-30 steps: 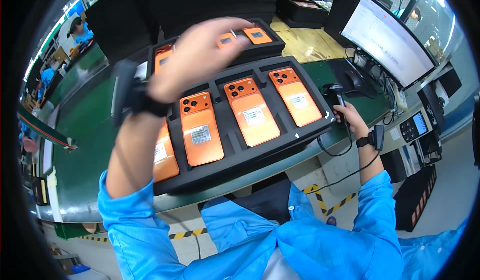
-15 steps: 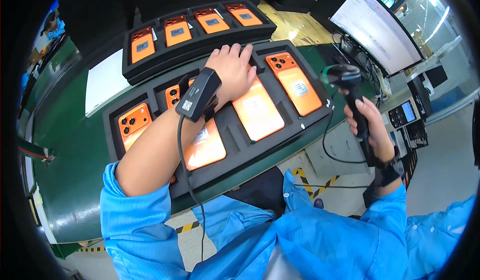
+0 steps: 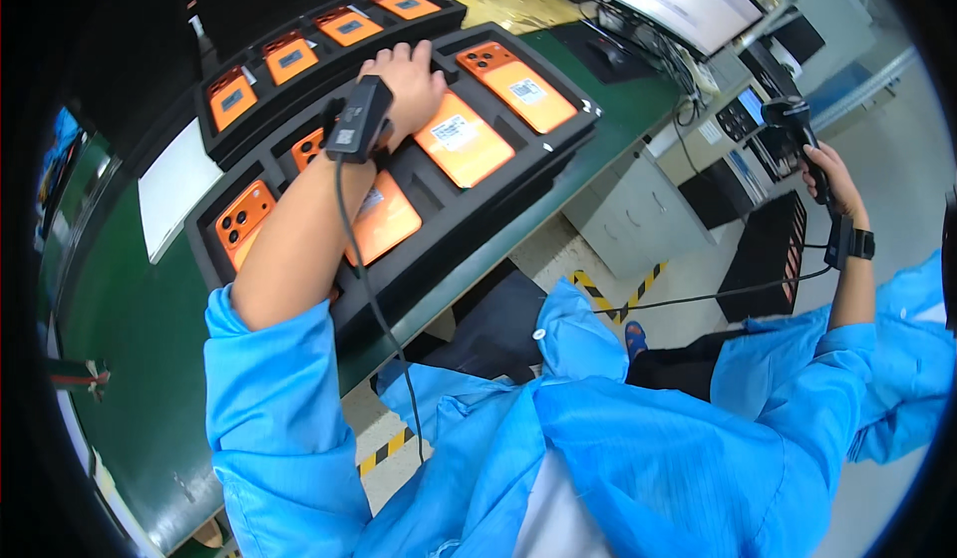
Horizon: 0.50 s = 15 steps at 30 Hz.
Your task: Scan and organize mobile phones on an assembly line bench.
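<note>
My left hand (image 3: 409, 89) reaches over a black foam tray (image 3: 498, 184) and lies across the camera end of an orange phone (image 3: 467, 144), with its fingers stretched out. That phone lies in its slot, back up, with a white label showing. To its right rests another orange phone (image 3: 518, 87), also labelled. Left of it lie two more, a phone (image 3: 384, 224) partly under my forearm and a phone (image 3: 242, 216) at the left end. Off to the right, away from the table, my right hand (image 3: 835, 181) grips a black handheld barcode scanner (image 3: 797, 124).
Behind stands a second foam tray (image 3: 299, 89) with several orange phones. A white sheet-like item (image 3: 177, 189) lies on the green table (image 3: 130, 299). A monitor (image 3: 668, 0) and mouse (image 3: 608, 54) are at the back right, drawers (image 3: 633, 214) below. Another person's blue sleeve (image 3: 902, 359) is at right.
My right hand has swung the scanner rightward, away from the tray. My left hand stays at the same phone. The view has shifted, so the trays appear higher and farther left.
</note>
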Each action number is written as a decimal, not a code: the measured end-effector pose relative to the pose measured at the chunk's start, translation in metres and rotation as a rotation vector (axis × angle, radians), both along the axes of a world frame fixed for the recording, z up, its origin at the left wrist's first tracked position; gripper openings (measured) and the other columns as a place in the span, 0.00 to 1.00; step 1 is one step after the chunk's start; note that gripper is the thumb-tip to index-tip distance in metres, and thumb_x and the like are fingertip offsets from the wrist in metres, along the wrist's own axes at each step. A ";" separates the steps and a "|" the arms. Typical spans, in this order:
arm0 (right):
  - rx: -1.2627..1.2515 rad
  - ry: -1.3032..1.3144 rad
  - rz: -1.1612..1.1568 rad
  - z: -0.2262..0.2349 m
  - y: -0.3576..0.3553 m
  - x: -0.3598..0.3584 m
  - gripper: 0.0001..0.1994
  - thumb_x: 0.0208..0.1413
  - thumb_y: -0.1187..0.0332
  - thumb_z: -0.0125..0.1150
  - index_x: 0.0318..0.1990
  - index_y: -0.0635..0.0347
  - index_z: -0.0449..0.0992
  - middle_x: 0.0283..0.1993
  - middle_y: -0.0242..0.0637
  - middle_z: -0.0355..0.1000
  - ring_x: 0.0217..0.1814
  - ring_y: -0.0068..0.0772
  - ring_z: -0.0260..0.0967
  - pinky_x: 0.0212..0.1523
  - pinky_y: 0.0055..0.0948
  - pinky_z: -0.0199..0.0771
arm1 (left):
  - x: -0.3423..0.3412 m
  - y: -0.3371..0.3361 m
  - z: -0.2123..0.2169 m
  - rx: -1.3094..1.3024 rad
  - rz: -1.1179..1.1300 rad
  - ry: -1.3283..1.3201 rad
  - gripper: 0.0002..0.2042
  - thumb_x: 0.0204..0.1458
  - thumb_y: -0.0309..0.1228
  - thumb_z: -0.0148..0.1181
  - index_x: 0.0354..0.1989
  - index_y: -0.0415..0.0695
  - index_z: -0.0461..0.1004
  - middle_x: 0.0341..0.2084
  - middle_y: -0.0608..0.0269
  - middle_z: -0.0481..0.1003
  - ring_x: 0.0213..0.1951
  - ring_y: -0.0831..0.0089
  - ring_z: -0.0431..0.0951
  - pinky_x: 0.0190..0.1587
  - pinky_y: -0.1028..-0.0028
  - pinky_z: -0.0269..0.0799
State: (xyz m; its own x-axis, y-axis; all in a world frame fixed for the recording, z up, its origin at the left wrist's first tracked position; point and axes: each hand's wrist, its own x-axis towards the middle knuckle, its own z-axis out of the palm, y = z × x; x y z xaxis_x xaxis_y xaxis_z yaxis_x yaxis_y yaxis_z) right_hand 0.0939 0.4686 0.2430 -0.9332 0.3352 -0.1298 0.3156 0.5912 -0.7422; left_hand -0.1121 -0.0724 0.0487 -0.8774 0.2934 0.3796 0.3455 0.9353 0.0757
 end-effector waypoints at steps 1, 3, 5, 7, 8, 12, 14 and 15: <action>0.018 -0.034 0.043 0.010 0.000 0.011 0.12 0.61 0.56 0.54 0.39 0.54 0.67 0.27 0.25 0.63 0.20 0.12 0.59 0.15 0.14 0.59 | 0.005 0.002 0.000 -0.058 -0.040 0.097 0.24 0.55 0.37 0.51 0.60 0.42 0.65 0.54 0.51 0.69 0.56 0.56 0.69 0.58 0.60 0.64; 0.030 -0.082 0.081 0.018 -0.007 0.026 0.12 0.60 0.57 0.54 0.42 0.55 0.66 0.28 0.25 0.62 0.20 0.11 0.58 0.15 0.13 0.59 | 0.030 0.016 0.008 -0.114 -0.207 0.267 0.25 0.49 0.31 0.57 0.58 0.40 0.66 0.55 0.49 0.66 0.59 0.55 0.66 0.60 0.60 0.62; 0.013 -0.061 0.065 0.014 -0.018 0.035 0.14 0.61 0.58 0.54 0.46 0.57 0.65 0.28 0.25 0.62 0.21 0.11 0.57 0.17 0.13 0.59 | 0.082 0.057 0.023 0.259 -0.526 0.394 0.20 0.42 0.27 0.58 0.48 0.38 0.71 0.46 0.49 0.73 0.51 0.54 0.71 0.55 0.59 0.65; -0.070 -0.023 0.104 0.001 -0.032 0.040 0.14 0.61 0.58 0.54 0.45 0.58 0.66 0.29 0.25 0.62 0.21 0.11 0.58 0.17 0.13 0.59 | 0.164 0.079 0.056 0.241 -0.725 0.089 0.16 0.40 0.27 0.58 0.41 0.36 0.72 0.30 0.57 0.74 0.37 0.57 0.75 0.46 0.62 0.69; -0.097 0.036 0.088 0.008 -0.036 0.059 0.14 0.61 0.58 0.54 0.43 0.60 0.66 0.29 0.26 0.63 0.22 0.11 0.59 0.17 0.13 0.60 | 0.194 0.096 0.060 0.142 -0.858 0.047 0.15 0.42 0.28 0.57 0.41 0.37 0.73 0.30 0.58 0.73 0.38 0.61 0.74 0.46 0.64 0.68; -0.105 0.173 0.072 0.014 -0.045 0.085 0.22 0.61 0.57 0.50 0.52 0.67 0.62 0.34 0.30 0.61 0.24 0.13 0.57 0.20 0.13 0.60 | 0.271 0.141 -0.029 0.059 -0.838 -0.178 0.26 0.50 0.33 0.51 0.58 0.34 0.64 0.48 0.51 0.70 0.47 0.61 0.72 0.51 0.68 0.65; -0.052 0.156 0.176 0.024 -0.042 0.075 0.25 0.61 0.56 0.50 0.55 0.70 0.61 0.35 0.33 0.61 0.24 0.14 0.57 0.21 0.13 0.60 | 0.269 0.186 -0.115 0.178 -0.725 -0.395 0.32 0.47 0.32 0.55 0.63 0.37 0.58 0.58 0.48 0.64 0.49 0.55 0.72 0.51 0.63 0.67; -0.044 0.147 0.183 0.021 -0.045 0.064 0.28 0.60 0.54 0.50 0.58 0.71 0.59 0.36 0.33 0.61 0.24 0.14 0.57 0.21 0.13 0.60 | 0.259 0.206 -0.143 0.426 -0.649 -0.679 0.35 0.45 0.33 0.60 0.64 0.38 0.58 0.57 0.46 0.64 0.50 0.52 0.71 0.49 0.59 0.70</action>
State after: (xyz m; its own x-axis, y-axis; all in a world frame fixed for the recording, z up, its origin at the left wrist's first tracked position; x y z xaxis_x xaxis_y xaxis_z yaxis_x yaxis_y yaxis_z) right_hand 0.1583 0.4240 0.2639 -0.9878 0.1555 0.0008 0.0930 0.5947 -0.7986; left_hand 0.1465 0.1331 -0.0943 -0.6662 0.7443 0.0465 0.5353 0.4340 0.7246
